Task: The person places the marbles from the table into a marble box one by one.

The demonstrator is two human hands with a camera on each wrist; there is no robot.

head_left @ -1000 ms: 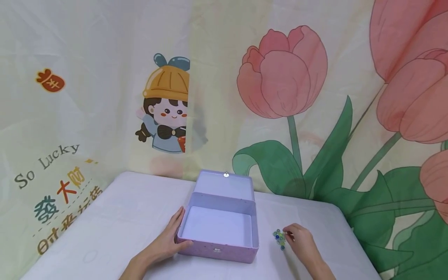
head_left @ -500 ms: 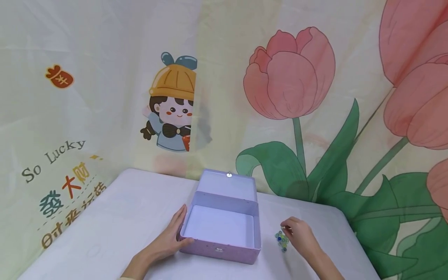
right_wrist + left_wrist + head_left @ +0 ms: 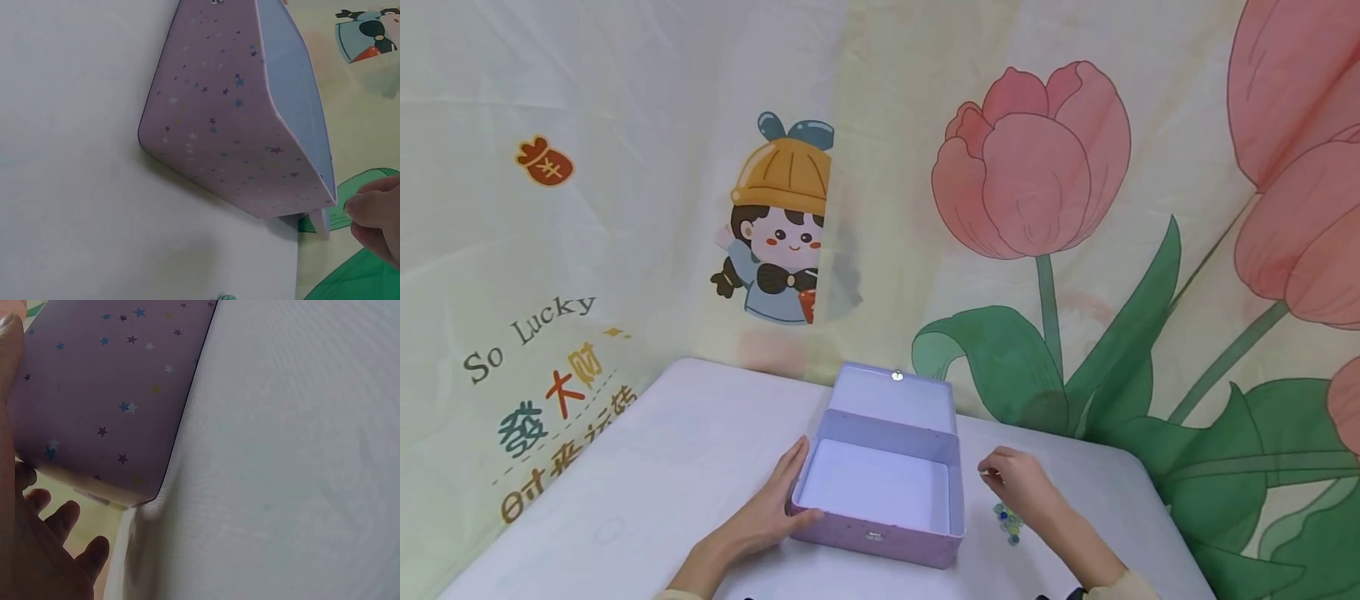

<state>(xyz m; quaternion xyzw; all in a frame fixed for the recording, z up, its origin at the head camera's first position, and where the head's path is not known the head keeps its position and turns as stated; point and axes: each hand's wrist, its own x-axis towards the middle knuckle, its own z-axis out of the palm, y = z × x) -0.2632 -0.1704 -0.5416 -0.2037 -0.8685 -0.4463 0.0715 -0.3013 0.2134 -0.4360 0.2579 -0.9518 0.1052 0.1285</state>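
Note:
A lilac tin box [image 3: 880,546] with small stars on its walls stands on the table, its lid [image 3: 891,400] tipped back. My left hand [image 3: 767,512] rests on the box's front left corner, thumb across the front wall and fingers extended along the left side. To the right of the box, my right hand [image 3: 1018,483] is raised above the table, pinching a small pale marble [image 3: 983,472] mostly hidden by the fingertips. Below that hand lies a cluster of green and blue glass marbles [image 3: 1006,521]. In the right wrist view, the hand's fingertips [image 3: 359,209] are pressed together.
A white cloth covers the table [image 3: 700,442]. Behind it hangs a curtain [image 3: 880,208] printed with tulips and a cartoon figure. One green marble [image 3: 227,297] shows at the bottom edge of the right wrist view. The inside floor of the box is bare.
My right hand has lifted from the marble cluster and moved left toward the box, with the small marble between its fingertips. My left hand keeps its place on the box corner.

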